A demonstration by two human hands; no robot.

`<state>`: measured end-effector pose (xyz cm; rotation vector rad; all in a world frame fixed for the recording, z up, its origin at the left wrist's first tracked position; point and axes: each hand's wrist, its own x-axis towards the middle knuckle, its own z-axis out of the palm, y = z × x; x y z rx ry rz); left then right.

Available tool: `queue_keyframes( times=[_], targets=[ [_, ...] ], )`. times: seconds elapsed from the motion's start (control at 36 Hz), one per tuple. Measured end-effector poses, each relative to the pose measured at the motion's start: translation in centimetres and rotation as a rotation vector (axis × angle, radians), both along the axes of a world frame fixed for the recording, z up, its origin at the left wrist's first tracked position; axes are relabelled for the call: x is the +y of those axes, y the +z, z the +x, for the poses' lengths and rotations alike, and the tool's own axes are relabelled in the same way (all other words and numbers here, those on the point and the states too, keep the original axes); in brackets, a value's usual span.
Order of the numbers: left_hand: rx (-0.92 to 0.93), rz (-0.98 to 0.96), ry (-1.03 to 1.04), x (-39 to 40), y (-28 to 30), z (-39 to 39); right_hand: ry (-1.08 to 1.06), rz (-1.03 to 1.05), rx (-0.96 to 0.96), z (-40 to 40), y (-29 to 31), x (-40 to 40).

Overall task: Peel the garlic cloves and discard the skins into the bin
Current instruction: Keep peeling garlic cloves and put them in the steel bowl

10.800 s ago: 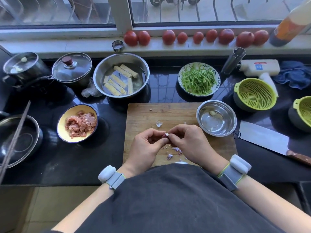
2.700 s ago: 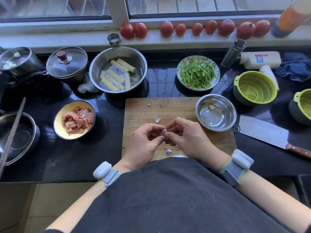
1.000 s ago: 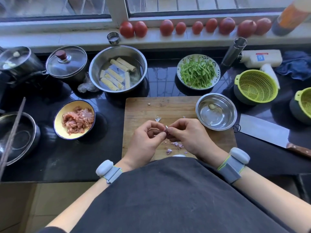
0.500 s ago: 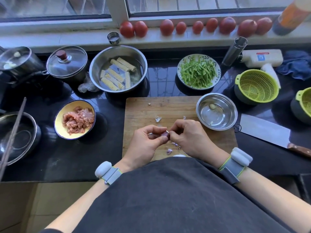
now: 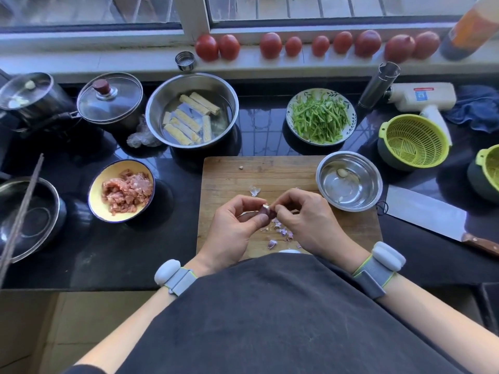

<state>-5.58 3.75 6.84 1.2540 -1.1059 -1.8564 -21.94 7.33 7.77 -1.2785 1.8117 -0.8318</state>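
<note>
Both hands meet over the near half of the wooden cutting board. My left hand pinches a small purple-skinned garlic clove between thumb and fingers. My right hand pinches the clove's skin at its white tip with curled fingers. Purple skin scraps lie on the board below the hands, and one pale scrap lies just beyond them. A small steel bowl at the board's right corner holds a peeled clove. No bin is in view.
A cleaver lies right of the board. Behind stand a steel pot of tofu sticks, a plate of green strips, a yellow bowl of minced meat, lidded pots, green colanders and tomatoes on the sill.
The hands have stayed together over the board, fingers working at the clove. More of its white tip shows now, and a few more purple scraps lie beneath.
</note>
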Motion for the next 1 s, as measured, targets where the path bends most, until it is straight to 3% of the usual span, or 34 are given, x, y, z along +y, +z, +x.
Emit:
queue_keyframes(
  times=[0.22, 0.5, 0.67, 0.83, 1.0],
  targets=[
    [-0.042, -0.041, -0.015, -0.11, -0.12, 0.36, 0.037, 0.004, 0.001, 0.02, 0.46, -0.06],
    [-0.200, -0.169, -0.083, -0.02, 0.15, 0.53, 0.129, -0.063, 0.221, -0.27, 0.67, -0.19],
    [-0.231, -0.180, -0.094, 0.07, 0.28, 0.59, 0.105, 0.001, 0.158, -0.11, 0.72, -0.32],
    [-0.344, -0.346, -0.109, 0.25, 0.36, 0.44, 0.127, 0.033, 0.177, 0.09, 0.92, -0.58],
    [-0.372, -0.466, -0.109, 0.06, 0.46, -0.05, 0.071, -0.067, 0.271, 0.49, 0.63, -0.43]
  ],
)
